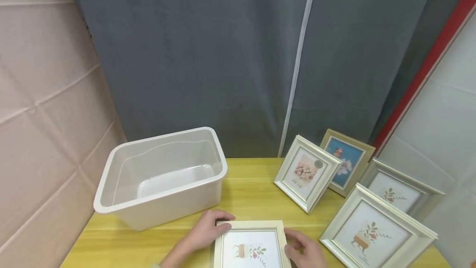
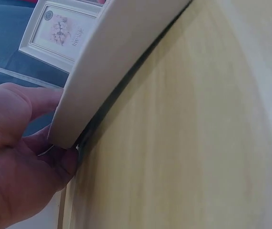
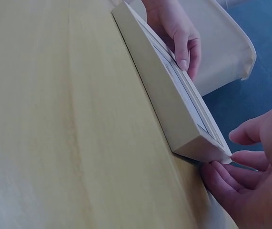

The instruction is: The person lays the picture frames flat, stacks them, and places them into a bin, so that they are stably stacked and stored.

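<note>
A cream picture frame (image 1: 250,226) lies face up at the table's near edge, its print a potted plant with leaves and red flowers. My left hand (image 1: 208,229) grips its far left corner, thumb over the border and fingertips low at the side, as the left wrist view shows. At the opposite side, my right hand (image 1: 305,251) has its fingers curled against the edge. In the right wrist view those fingertips (image 3: 216,167) meet the frame's lower corner, while the thumb stands off from it. The frame's near end runs out of the head view.
Back left on the wooden table (image 1: 253,185) stands a light grey plastic bin (image 1: 178,206). Several picture frames stand at the right: one with pink flowers (image 1: 282,177), one with a blue print (image 1: 343,162), and silvery ones (image 1: 420,235) with plant prints. A grey curtain (image 1: 208,73) hangs behind.
</note>
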`<state>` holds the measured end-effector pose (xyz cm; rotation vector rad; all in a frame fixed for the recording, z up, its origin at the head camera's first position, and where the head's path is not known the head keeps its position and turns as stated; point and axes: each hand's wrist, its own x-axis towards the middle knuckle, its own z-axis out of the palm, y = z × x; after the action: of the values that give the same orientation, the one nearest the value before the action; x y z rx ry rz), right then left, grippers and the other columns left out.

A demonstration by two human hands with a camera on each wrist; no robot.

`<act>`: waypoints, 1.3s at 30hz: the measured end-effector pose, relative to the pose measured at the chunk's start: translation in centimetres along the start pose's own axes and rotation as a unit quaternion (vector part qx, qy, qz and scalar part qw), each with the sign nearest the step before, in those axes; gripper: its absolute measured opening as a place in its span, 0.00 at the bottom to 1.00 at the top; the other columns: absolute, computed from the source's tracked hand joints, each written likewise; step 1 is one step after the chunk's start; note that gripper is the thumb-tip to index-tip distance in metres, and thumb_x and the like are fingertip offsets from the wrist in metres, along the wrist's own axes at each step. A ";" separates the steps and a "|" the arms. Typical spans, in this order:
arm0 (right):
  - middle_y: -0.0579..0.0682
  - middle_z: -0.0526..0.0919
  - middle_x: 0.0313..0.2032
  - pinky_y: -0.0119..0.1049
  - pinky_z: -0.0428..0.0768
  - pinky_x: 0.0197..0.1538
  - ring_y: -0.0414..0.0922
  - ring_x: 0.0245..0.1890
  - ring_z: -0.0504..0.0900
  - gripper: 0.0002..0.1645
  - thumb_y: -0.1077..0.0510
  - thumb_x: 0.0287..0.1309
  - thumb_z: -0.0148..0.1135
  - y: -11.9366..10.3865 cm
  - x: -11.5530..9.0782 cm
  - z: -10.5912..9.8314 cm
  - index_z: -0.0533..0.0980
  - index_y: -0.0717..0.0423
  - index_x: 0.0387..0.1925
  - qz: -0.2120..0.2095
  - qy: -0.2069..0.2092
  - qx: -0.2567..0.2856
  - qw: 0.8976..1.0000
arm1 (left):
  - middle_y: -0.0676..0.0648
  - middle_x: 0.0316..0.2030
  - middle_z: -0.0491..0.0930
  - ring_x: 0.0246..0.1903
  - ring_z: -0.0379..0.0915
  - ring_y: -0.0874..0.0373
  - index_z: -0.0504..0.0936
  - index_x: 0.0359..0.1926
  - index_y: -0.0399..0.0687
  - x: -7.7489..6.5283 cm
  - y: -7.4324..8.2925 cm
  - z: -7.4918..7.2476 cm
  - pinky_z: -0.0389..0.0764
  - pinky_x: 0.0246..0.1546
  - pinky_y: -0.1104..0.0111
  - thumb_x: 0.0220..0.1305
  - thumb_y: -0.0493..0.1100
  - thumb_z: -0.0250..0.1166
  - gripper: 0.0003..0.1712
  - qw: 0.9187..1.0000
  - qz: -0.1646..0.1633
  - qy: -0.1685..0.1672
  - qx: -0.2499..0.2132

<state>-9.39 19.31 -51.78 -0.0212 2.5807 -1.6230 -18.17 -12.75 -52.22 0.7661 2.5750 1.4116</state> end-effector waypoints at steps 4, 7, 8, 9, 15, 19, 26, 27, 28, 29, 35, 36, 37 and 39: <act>0.48 0.87 0.36 0.32 0.79 0.38 0.37 0.36 0.82 0.29 0.61 0.60 0.68 0.3 0.1 -0.1 0.76 0.68 0.61 -0.006 -0.020 0.004 1.000 | 0.47 0.48 0.86 0.49 0.81 0.52 0.87 0.50 0.41 -0.1 0.2 0.1 0.82 0.53 0.59 0.67 0.38 0.68 0.12 1.000 0.000 -0.001 -0.004; 0.48 0.86 0.35 0.32 0.79 0.36 0.37 0.35 0.82 0.30 0.61 0.61 0.68 0.5 0.2 -0.2 0.74 0.70 0.62 -0.003 -0.034 0.015 0.999 | 0.46 0.47 0.86 0.48 0.83 0.51 0.86 0.51 0.41 -0.2 0.4 0.1 0.82 0.52 0.59 0.66 0.36 0.68 0.13 1.000 -0.003 -0.001 -0.008; 0.47 0.86 0.34 0.32 0.79 0.36 0.38 0.35 0.82 0.30 0.61 0.61 0.68 0.5 0.2 -0.2 0.74 0.70 0.62 -0.003 -0.036 0.017 0.999 | 0.46 0.47 0.86 0.47 0.83 0.51 0.86 0.51 0.41 -0.2 0.4 0.1 0.83 0.52 0.59 0.66 0.36 0.68 0.13 1.000 -0.001 -0.001 -0.008; 0.47 0.86 0.34 0.32 0.79 0.37 0.38 0.35 0.82 0.30 0.61 0.61 0.67 0.5 0.2 -0.2 0.74 0.70 0.62 -0.002 -0.036 0.019 0.999 | 0.46 0.46 0.86 0.47 0.83 0.51 0.86 0.51 0.41 -0.2 0.4 0.1 0.83 0.51 0.59 0.65 0.35 0.68 0.13 1.000 0.001 0.001 -0.007; 0.50 0.87 0.37 0.32 0.78 0.39 0.38 0.36 0.81 0.30 0.61 0.62 0.68 0.3 0.3 -0.4 0.74 0.68 0.63 -0.001 -0.036 0.018 0.999 | 0.45 0.46 0.86 0.47 0.83 0.47 0.85 0.51 0.41 -0.1 0.5 0.1 0.83 0.51 0.57 0.64 0.33 0.68 0.14 1.000 0.004 0.006 -0.004; 0.58 0.86 0.49 0.31 0.78 0.40 0.36 0.37 0.80 0.31 0.60 0.62 0.68 0.5 0.3 -0.4 0.73 0.69 0.64 -0.004 -0.041 0.023 0.999 | 0.45 0.46 0.85 0.48 0.82 0.46 0.85 0.52 0.41 -0.2 0.5 0.0 0.83 0.51 0.57 0.64 0.33 0.68 0.15 1.000 0.001 0.006 -0.002; 0.66 0.81 0.57 0.31 0.78 0.41 0.36 0.39 0.81 0.32 0.60 0.63 0.68 0.7 0.3 -0.6 0.72 0.70 0.65 -0.011 -0.059 0.046 0.997 | 0.47 0.47 0.85 0.49 0.82 0.48 0.85 0.53 0.44 -0.6 0.6 -0.1 0.82 0.51 0.56 0.63 0.35 0.69 0.17 1.000 -0.003 0.000 0.005; 0.66 0.80 0.58 0.31 0.78 0.42 0.36 0.39 0.81 0.32 0.60 0.63 0.68 0.7 0.3 -0.6 0.71 0.70 0.65 -0.015 -0.061 0.045 0.997 | 0.47 0.47 0.85 0.49 0.82 0.48 0.85 0.53 0.44 -0.6 0.7 -0.2 0.82 0.51 0.56 0.63 0.35 0.70 0.17 1.000 -0.004 -0.001 0.005; 0.67 0.80 0.58 0.31 0.78 0.42 0.36 0.39 0.81 0.32 0.60 0.63 0.67 0.7 0.2 -0.7 0.71 0.70 0.65 -0.018 -0.061 0.045 0.997 | 0.47 0.47 0.85 0.49 0.81 0.49 0.85 0.53 0.45 -0.6 0.7 -0.2 0.82 0.51 0.57 0.63 0.36 0.70 0.17 1.000 -0.005 -0.002 0.004; 0.68 0.79 0.59 0.31 0.79 0.43 0.36 0.40 0.81 0.32 0.61 0.63 0.67 0.7 0.2 -0.7 0.71 0.70 0.65 -0.022 -0.061 0.045 0.997 | 0.47 0.47 0.85 0.49 0.81 0.49 0.85 0.53 0.45 -0.7 0.8 -0.3 0.82 0.50 0.57 0.63 0.36 0.69 0.17 1.000 -0.005 -0.002 0.003; 0.68 0.79 0.59 0.32 0.79 0.45 0.34 0.41 0.80 0.31 0.61 0.63 0.67 0.1 -0.2 -1.4 0.71 0.70 0.65 -0.055 -0.044 0.029 0.997 | 0.44 0.47 0.85 0.49 0.81 0.48 0.84 0.54 0.43 -0.9 1.2 -0.7 0.82 0.51 0.56 0.64 0.36 0.69 0.17 1.000 -0.006 0.004 -0.003; 0.69 0.78 0.60 0.32 0.80 0.45 0.35 0.42 0.80 0.31 0.61 0.64 0.66 -0.1 -0.2 -1.5 0.70 0.70 0.65 -0.065 -0.047 0.035 0.996 | 0.44 0.47 0.85 0.49 0.81 0.48 0.84 0.55 0.43 -0.9 1.2 -0.8 0.81 0.52 0.55 0.64 0.36 0.69 0.18 1.000 -0.006 0.007 0.001; 0.69 0.77 0.60 0.32 0.80 0.44 0.35 0.42 0.81 0.31 0.61 0.65 0.65 -0.4 -0.3 -1.8 0.70 0.70 0.66 -0.072 -0.051 0.039 0.995 | 0.44 0.47 0.85 0.49 0.81 0.48 0.84 0.55 0.43 -0.9 1.3 -0.9 0.81 0.53 0.54 0.64 0.36 0.69 0.18 1.000 -0.006 0.011 0.007; 0.70 0.76 0.60 0.33 0.82 0.45 0.37 0.44 0.81 0.31 0.61 0.66 0.64 -1.0 -0.5 -2.2 0.68 0.71 0.67 -0.081 -0.062 0.056 0.993 | 0.45 0.48 0.85 0.50 0.80 0.50 0.84 0.55 0.44 -1.0 1.5 -1.1 0.80 0.54 0.52 0.64 0.36 0.69 0.18 1.000 -0.005 0.019 0.021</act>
<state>-9.17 20.89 -49.84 -0.3198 2.4484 -1.7560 -17.11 -13.36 -50.55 0.7392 2.6418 1.3861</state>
